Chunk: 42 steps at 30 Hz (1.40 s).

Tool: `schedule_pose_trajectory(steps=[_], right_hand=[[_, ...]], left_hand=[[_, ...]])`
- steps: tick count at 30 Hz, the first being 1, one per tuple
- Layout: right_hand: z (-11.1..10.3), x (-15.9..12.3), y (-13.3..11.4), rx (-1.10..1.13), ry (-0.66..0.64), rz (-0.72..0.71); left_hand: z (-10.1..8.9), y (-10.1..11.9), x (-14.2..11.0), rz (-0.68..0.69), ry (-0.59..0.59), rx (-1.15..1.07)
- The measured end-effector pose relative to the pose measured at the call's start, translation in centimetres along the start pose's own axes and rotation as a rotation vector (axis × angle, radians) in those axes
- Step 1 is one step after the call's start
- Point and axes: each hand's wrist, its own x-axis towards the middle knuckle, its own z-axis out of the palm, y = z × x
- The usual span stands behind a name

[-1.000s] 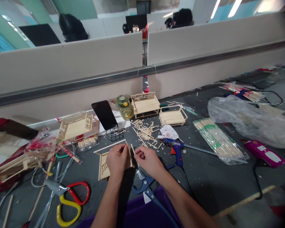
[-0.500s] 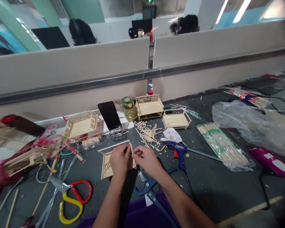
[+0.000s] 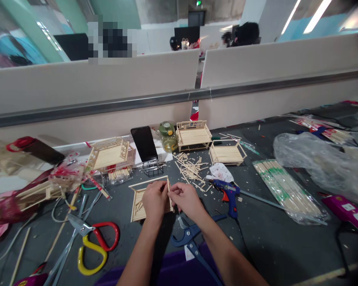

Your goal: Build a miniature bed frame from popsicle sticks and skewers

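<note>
A small bed-like model made of thin wooden sticks [image 3: 137,205] lies on the dark table in front of me, with a few loose sticks on its slats. My left hand [image 3: 155,200] reaches over its right part, thumb and fingers closed around the top of a short wooden stick [image 3: 168,185] along the model's right side. From the right, my right hand [image 3: 186,198] pinches the same stick lower down. Both hands cover much of that side, so the joint there is hidden.
Scissors [image 3: 99,248] lie left; a blue cutter [image 3: 188,234] and glue gun [image 3: 229,192] lie right. Behind are a stick pile [image 3: 192,171], a phone [image 3: 144,143] on a stand, a green-lidded jar [image 3: 168,137] and finished stick models [image 3: 193,136]. Bagged sticks [image 3: 286,190] lie farther right.
The view has turned slightly left, so the table's things sit farther right in the picture. Both hands stay at the model's right side with nearly the same grip.
</note>
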Motion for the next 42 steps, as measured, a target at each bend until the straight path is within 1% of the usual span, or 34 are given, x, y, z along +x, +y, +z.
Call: schedule_pose_trajectory(steps=[8,21,27,31,37,42], right_hand=[[0.01,0.02,0.07,0.007,-0.017,0.009],[-0.18,-0.04,0.27,-0.074,-0.012,-0.005],[-0.10,-0.26,0.06,-0.070,-0.009,0.004],[-0.10,-0.31,0.37,-0.039,-0.004,0.011],[-0.13,-0.37,0.71,-0.040,0.011,-0.010],[-0.10,-0.40,0.49,-0.041,0.006,-0.013]], left_hand=[[-0.14,0.11,-0.08,0.005,-0.007,-0.007],[-0.16,0.33,-0.53,-0.003,-0.004,0.032],[-0.23,0.32,-0.70,-0.016,-0.044,0.044],[-0.33,0.37,-0.79,-0.024,-0.047,0.034],[-0.59,0.47,-0.80,-0.028,-0.068,0.035],[-0.85,0.57,-0.83,-0.038,-0.087,0.037]])
